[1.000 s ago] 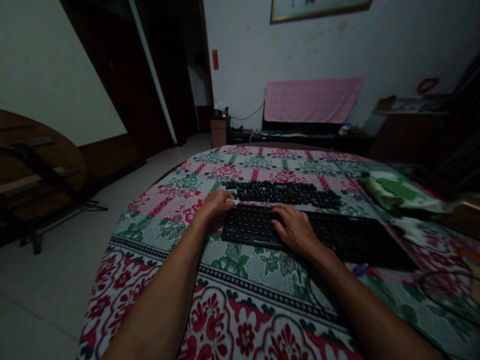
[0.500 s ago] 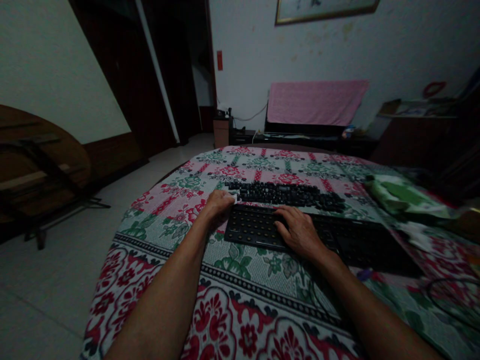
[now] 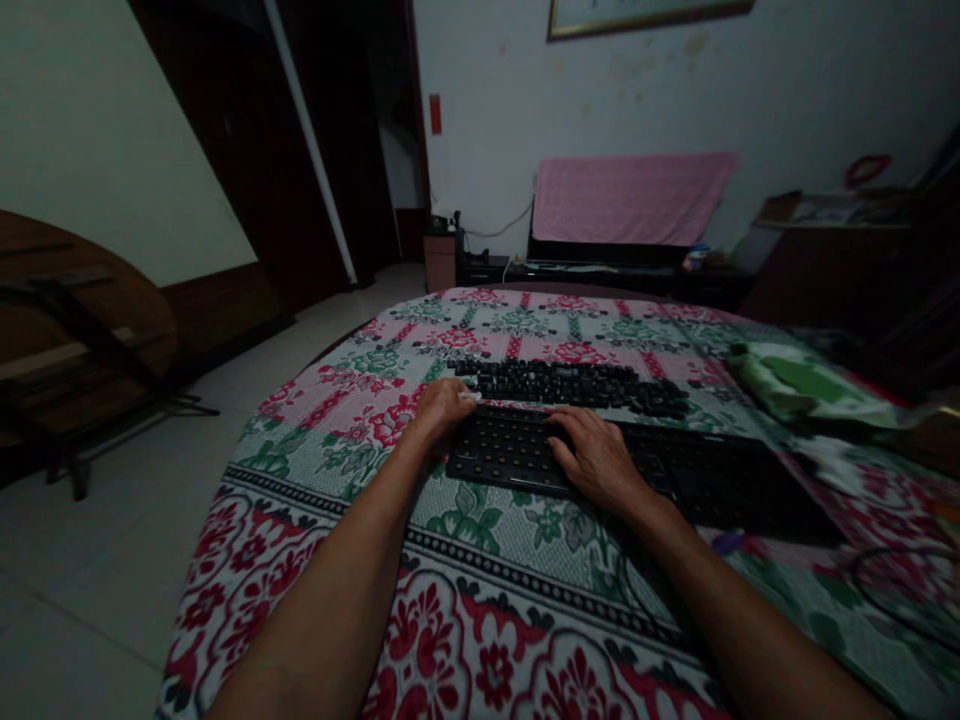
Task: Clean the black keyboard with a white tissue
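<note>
A black keyboard point(image 3: 705, 475) with its keycaps off lies on the flowered tablecloth, rows of small round domes showing on its left part. At its far left corner, my left hand point(image 3: 444, 408) is closed on a crumpled white wipe point(image 3: 469, 396), most of which the fingers hide. My right hand point(image 3: 596, 452) lies across the middle of the keyboard, its fingers at the far edge and the thumb on the top face, holding it. Just beyond stretches a long pile of loose black keycaps point(image 3: 570, 384).
A green and white wipes pack point(image 3: 814, 390) lies at the right, with a crumpled white tissue point(image 3: 832, 465) near it. A small purple object point(image 3: 727, 542) and a dark cable point(image 3: 862, 590) are by the keyboard's near side. A folded round table point(image 3: 82, 310) leans at the left.
My left hand has shifted slightly to the right with the wipe, along the keyboard's far left corner. My right hand stays in place on the keyboard.
</note>
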### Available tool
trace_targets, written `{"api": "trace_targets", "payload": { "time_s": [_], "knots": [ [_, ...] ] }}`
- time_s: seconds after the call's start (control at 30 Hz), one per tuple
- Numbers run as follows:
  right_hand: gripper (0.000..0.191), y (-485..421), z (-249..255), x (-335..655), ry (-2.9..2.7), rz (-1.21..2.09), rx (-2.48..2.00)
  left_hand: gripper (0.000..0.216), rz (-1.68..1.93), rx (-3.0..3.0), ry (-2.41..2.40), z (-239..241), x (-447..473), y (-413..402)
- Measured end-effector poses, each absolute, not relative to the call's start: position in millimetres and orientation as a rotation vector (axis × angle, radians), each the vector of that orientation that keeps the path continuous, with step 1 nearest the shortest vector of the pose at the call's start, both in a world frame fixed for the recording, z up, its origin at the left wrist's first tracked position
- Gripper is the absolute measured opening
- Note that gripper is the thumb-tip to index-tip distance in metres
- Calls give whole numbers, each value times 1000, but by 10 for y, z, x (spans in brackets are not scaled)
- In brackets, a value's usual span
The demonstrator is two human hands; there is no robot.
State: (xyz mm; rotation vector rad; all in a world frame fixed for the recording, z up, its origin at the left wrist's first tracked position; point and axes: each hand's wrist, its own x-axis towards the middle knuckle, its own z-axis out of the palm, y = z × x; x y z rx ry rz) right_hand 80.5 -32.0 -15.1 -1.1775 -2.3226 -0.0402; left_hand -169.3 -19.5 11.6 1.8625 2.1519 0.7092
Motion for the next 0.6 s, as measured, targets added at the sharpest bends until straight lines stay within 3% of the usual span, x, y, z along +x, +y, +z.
{"api": "trace_targets", "payload": {
  "time_s": [0.2, 0.6],
  "knots": [
    [26, -318, -152, 807, -2321, -26, -1178, 27, 918, 1735, 2055, 76, -1721, -135],
    [26, -320, -150, 798, -2323, -21, -1184, 31, 806, 1909, 1770, 39, -1672, -137]
  ]
}}
